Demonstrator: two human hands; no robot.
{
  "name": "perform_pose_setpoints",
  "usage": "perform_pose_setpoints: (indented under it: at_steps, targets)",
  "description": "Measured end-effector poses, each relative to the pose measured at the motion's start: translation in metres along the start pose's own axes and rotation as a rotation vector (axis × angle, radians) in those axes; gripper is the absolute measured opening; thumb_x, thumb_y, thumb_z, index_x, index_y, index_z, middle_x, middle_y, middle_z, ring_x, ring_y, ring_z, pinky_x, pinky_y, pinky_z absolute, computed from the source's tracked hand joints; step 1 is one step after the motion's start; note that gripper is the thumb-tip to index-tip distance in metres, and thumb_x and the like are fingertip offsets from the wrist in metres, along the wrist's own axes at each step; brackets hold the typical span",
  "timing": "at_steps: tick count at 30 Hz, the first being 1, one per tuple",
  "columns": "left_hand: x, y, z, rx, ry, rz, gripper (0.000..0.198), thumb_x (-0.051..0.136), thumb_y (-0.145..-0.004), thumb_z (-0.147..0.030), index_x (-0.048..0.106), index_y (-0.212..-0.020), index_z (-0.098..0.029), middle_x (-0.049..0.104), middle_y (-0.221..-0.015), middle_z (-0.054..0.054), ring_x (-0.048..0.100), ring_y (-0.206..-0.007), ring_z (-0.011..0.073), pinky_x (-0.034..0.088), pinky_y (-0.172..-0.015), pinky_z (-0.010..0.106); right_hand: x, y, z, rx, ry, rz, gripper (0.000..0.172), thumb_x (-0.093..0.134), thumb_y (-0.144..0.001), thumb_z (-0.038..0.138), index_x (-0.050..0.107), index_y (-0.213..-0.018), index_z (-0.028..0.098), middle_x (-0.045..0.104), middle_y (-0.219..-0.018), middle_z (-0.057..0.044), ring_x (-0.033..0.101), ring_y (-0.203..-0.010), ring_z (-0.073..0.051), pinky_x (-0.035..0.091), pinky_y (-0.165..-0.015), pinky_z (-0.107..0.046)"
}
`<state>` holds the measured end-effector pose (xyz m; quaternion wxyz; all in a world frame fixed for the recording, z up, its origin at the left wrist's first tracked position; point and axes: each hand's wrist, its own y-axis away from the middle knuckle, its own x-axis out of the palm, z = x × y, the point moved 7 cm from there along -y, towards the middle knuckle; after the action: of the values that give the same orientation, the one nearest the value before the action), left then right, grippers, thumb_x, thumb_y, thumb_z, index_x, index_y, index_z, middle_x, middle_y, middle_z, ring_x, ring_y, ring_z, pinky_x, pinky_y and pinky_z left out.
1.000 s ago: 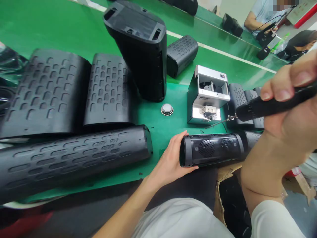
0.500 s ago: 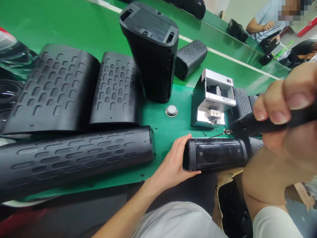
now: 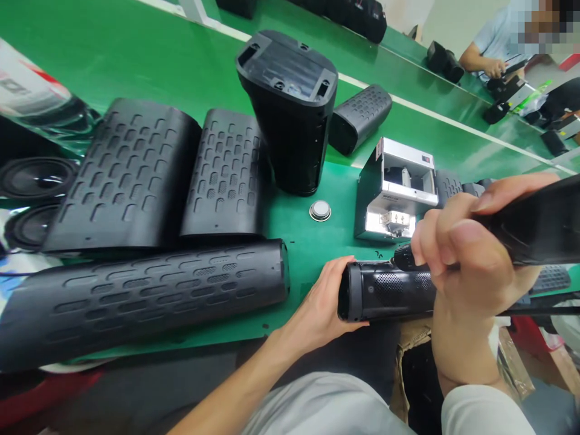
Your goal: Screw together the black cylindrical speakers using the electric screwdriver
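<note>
Here I have my left hand [image 3: 324, 302] clamped round the near end of the speaker [image 3: 385, 291], just in front of the feeder [image 3: 396, 190], my right hand [image 3: 457, 260] fisted on the driver [image 3: 521, 226]; the shell looks rigid, smooth, likely slippery.

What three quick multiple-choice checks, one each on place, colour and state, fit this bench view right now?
1. Where is the small round metal disc?
A. Between the tall black housing and the silver box
B. On the cardboard
C. In the left hand

2. What colour is the bench top?
A. Blue
B. Green
C. Grey

3. What is the right hand doing?
A. Lying flat and open
B. Gripping a black screwdriver
C. Holding the disc

Answers: 1 A, the disc lies on the mat between them. 2 B, the surface is green. 3 B, the fingers wrap the tool over the speaker that the left hand steadies.
</note>
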<state>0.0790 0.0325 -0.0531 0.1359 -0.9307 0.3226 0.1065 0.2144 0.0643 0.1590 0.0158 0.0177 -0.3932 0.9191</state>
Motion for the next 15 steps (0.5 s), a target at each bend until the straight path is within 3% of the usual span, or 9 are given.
perform_pose_setpoints:
  at_steps: [6, 11, 13, 15]
  targets:
    - [-0.001, 0.001, 0.0, -0.007, 0.021, 0.01, 0.113, 0.104, -0.077, -0.028, 0.033, -0.166, -0.029, 0.055, -0.161, 0.018, 0.058, -0.154, 0.0417, 0.052, -0.13, 0.061, 0.0, 0.003, -0.005, 0.035, 0.002, -0.01, 0.022, 0.061, -0.097, -0.003, 0.062, -0.105, 0.017, 0.045, -0.064, 0.007, 0.044, -0.043, -0.007, 0.043, -0.039, -0.021]
    - [-0.001, 0.0, 0.0, 0.016, 0.001, 0.001, 0.112, 0.102, -0.08, -0.033, 0.032, -0.167, -0.028, 0.053, -0.164, 0.019, 0.056, -0.156, 0.0422, 0.05, -0.131, 0.062, 0.002, 0.002, 0.001, 0.095, 0.047, 0.042, 0.018, 0.064, -0.098, 0.001, 0.059, -0.106, 0.017, 0.05, -0.068, 0.007, 0.051, -0.048, -0.008, 0.046, -0.043, -0.022]
    - [0.0, -0.001, 0.0, 0.02, -0.02, 0.005, 0.112, 0.101, -0.081, -0.033, 0.03, -0.168, -0.029, 0.052, -0.164, 0.019, 0.055, -0.157, 0.0421, 0.05, -0.13, 0.062, -0.009, -0.006, 0.013, 0.128, 0.1, 0.039, 0.016, 0.071, -0.099, 0.013, 0.057, -0.104, 0.017, 0.047, -0.066, 0.008, 0.049, -0.048, -0.007, 0.047, -0.045, -0.021]
    - [0.001, -0.001, 0.0, 0.022, -0.041, 0.008, 0.112, 0.1, -0.082, -0.034, 0.029, -0.168, -0.029, 0.052, -0.164, 0.02, 0.054, -0.158, 0.0423, 0.049, -0.131, 0.062, -0.033, -0.019, 0.031, 0.123, 0.208, -0.051, 0.034, 0.084, -0.094, 0.031, 0.053, -0.098, 0.017, 0.041, -0.064, 0.008, 0.044, -0.047, -0.005, 0.045, -0.046, -0.019]
